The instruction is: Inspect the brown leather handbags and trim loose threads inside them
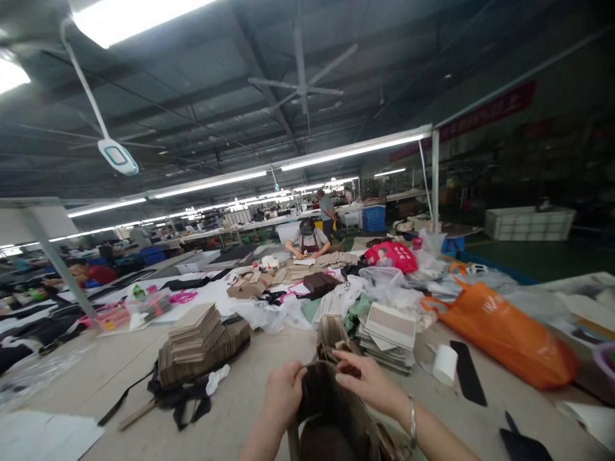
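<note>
A brown bag (353, 416) stands at the near edge of the table with its mouth open towards me. My left hand (284, 392) pinches the left side of its rim between thumb and fingers. On the right side of the rim, my right hand (372, 383) has its fingers stretched out and apart over the edge, and a bracelet is on that wrist. Just beyond the rim sits another brown fabric piece (331, 330). The inside of the bag is dark, so I cannot make out what it contains.
Left lie stacked tan pieces (195, 333) above black straps (185, 397). Right are a stack of pale panels (388, 330), a white roll (445, 365), a black strip (467, 371) and an orange bag (514, 333). Across the table a co-worker (308, 240) bends over work.
</note>
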A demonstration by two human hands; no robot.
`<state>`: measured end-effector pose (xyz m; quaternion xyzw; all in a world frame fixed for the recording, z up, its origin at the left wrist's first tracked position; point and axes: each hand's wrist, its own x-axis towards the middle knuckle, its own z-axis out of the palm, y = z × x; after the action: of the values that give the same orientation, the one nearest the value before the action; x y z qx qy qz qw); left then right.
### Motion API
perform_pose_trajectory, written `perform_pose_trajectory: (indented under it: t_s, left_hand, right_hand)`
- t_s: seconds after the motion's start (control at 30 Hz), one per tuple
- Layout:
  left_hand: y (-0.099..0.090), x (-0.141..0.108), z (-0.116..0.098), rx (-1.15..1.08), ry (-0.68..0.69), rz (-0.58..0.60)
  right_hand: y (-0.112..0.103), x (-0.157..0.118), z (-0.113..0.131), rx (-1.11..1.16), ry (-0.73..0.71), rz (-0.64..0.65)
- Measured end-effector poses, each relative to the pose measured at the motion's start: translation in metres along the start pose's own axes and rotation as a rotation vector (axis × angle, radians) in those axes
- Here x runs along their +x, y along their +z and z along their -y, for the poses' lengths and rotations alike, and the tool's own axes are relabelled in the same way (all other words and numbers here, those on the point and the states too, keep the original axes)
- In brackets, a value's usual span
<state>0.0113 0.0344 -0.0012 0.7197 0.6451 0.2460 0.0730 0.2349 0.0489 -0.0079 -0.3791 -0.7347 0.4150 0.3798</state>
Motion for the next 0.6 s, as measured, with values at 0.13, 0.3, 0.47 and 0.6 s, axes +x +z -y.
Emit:
perform_pose_trajectory:
  t_s: [0.13, 0.3, 0.47, 0.6]
  left_hand:
    - [-0.001, 0.0, -0.003, 0.03, -0.036, -0.014]
    - [-0.01, -0.001, -0.012, 0.106, -0.013, 0.034]
    - [-0.012, -0.002, -0.015, 0.129, 0.0, 0.088]
    - [-0.015, -0.004, -0.017, 0.119, 0.07, 0.107]
  right_hand:
    - [-0.011, -0.03, -0.018, 0.157, 0.087, -0.047]
    - [-0.027, -0.077, -0.032, 0.223, 0.138, -0.07]
    - [-0.036, -0.12, -0.038, 0.181, 0.223, -0.115]
    - [-0.037, -0.151, -0.05, 0.163, 0.287, -0.149]
